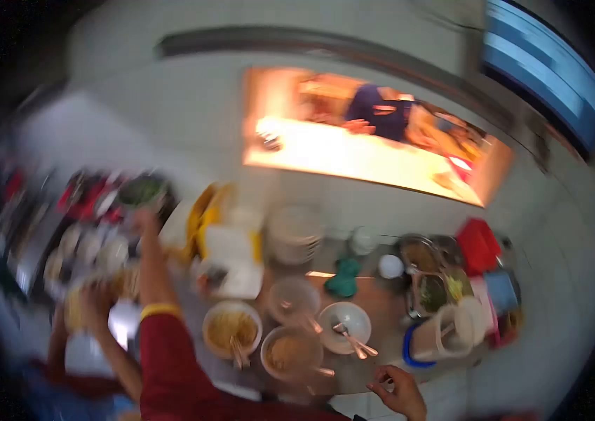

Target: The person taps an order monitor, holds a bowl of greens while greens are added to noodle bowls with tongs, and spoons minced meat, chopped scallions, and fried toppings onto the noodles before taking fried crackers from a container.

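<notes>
My left arm, in a maroon sleeve with a yellow edge, stretches far to the left. My left hand [146, 219] is blurred at the near side of a dark pan with green leaves [142, 189]; its fingers cannot be made out. Low at the right, my right hand [400, 394] hovers at the counter's near edge, loosely curled, with a gap between thumb and fingers and nothing visible in it. Nearest it is a white bowl [346, 317] with metal cutlery [355, 342] inside. Left of that are a bowl of yellow food [233, 328] and a bowl of light brown food [290, 354].
A co-worker's hands [97, 305] are at the left, close to my arm. Stacked plates [296, 235] stand at the back beside a yellow-and-white container [233, 252]. Food trays [429, 289], a clear jug [440, 335] and a red bin [478, 245] crowd the right.
</notes>
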Demonstrator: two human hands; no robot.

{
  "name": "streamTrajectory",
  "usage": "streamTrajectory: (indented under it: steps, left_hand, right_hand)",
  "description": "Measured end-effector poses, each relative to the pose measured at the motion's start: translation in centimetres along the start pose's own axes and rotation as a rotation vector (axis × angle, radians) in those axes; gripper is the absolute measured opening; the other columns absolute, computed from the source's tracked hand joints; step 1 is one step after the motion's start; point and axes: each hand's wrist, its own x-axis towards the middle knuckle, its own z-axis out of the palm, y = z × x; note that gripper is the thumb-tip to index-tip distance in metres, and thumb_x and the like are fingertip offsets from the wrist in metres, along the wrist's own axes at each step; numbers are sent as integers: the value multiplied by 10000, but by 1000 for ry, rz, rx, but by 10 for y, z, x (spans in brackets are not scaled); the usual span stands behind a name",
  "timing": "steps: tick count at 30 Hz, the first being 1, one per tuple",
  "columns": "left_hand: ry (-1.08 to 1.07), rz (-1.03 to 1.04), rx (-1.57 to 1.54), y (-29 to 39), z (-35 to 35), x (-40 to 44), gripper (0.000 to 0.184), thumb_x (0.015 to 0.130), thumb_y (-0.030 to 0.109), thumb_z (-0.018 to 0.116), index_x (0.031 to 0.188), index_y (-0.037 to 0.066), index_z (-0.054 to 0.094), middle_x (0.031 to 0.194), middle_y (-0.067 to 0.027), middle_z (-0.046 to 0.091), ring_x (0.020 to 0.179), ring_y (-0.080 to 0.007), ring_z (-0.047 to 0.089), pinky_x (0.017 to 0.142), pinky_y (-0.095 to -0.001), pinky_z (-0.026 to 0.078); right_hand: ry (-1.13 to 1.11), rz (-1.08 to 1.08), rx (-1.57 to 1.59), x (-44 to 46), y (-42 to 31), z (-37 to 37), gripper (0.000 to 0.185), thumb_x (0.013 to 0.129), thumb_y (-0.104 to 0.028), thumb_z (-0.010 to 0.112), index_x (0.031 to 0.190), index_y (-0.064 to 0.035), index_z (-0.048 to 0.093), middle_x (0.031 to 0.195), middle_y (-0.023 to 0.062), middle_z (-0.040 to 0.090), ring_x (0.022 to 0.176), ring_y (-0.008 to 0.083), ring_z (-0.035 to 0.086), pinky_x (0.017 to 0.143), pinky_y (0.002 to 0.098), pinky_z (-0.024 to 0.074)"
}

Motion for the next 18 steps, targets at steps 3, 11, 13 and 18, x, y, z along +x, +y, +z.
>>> streamTrajectory:
  steps: [3,11,13,18]
  left_hand:
    - [78,75,-308,4,-30,8,419,822,420,580,1087,102,646,1121,-109,623,1002,-310,608,830,-507,461]
    - [-188,-704,-1141,1,-56,22,371,778,277,590,962,-40,644,973,-151,659,892,-287,650,725,-397,521]
    - [-220,-837,-1217,-9,-56,27,365,773,259,592,946,-58,644,954,-157,663,878,-284,655,712,-383,528]
    - [423,-197,-1117,-15,-50,30,467,779,342,617,994,-72,584,981,-238,631,876,-356,621,740,-424,480]
  right_hand:
    - [67,59,-55,-21,15,0,315,753,-274,747,909,-35,615,801,87,630,748,201,624,661,319,500]
    - [-59,161,-37,-27,13,14,407,819,-411,658,956,-34,591,839,118,624,762,237,619,670,340,489]
    - [-62,115,-22,-20,9,11,402,823,-413,650,953,-37,591,851,122,622,771,243,617,676,341,486]
    - [-39,-140,0,-1,9,12,378,829,-387,644,992,-51,586,903,137,616,800,262,615,705,354,485]
